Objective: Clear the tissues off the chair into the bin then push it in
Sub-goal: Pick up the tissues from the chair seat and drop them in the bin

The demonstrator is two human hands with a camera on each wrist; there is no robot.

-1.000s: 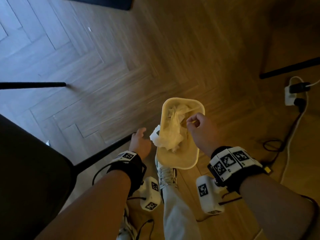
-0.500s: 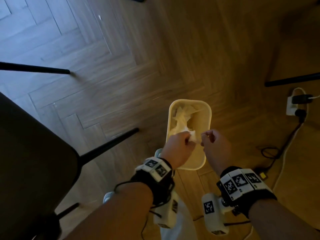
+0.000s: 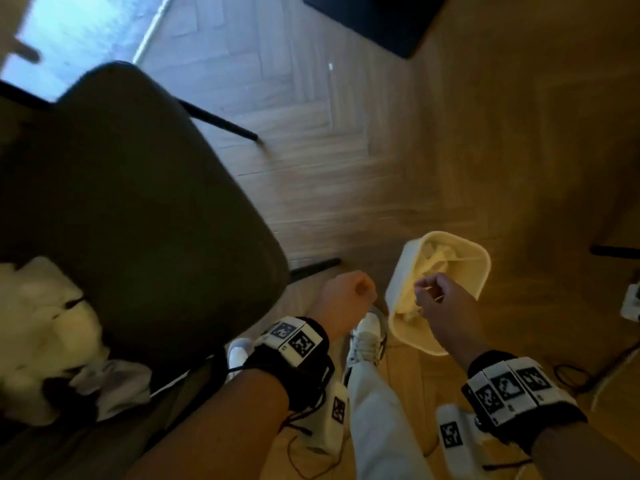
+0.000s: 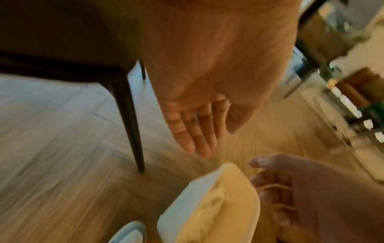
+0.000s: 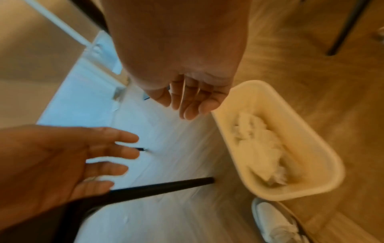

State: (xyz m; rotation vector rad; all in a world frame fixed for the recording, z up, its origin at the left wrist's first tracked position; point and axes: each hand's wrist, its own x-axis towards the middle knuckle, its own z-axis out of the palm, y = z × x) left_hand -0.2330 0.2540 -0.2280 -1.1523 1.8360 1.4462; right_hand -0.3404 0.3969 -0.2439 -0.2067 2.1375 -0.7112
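Note:
The cream bin (image 3: 485, 268) stands on the wood floor and holds crumpled white tissues (image 3: 412, 292). My right hand (image 3: 436, 296) hovers over its near rim with loosely bent fingers and holds nothing; the right wrist view shows the right hand (image 5: 191, 102) empty above the bin (image 5: 336, 161) and tissues (image 5: 259, 144). My left hand (image 3: 346, 299) hangs left of the bin, beside the dark chair (image 3: 138, 202), and in the left wrist view the left hand (image 4: 199, 143) is relaxed and empty. Blurred white crumpled stuff (image 3: 41, 327) lies at the chair's lower left.
A black chair leg (image 3: 311, 266) reaches the floor just left of the bin. My white shoes (image 3: 367, 337) stand right behind it. A power strip with cables (image 3: 630, 303) lies at the right edge, near another black leg (image 3: 613, 251). A dark mat (image 3: 381, 19) lies far ahead.
My left hand let go of the tissue over the bin and pulled back to the left. My head turned left, so the chair now fills the left side.

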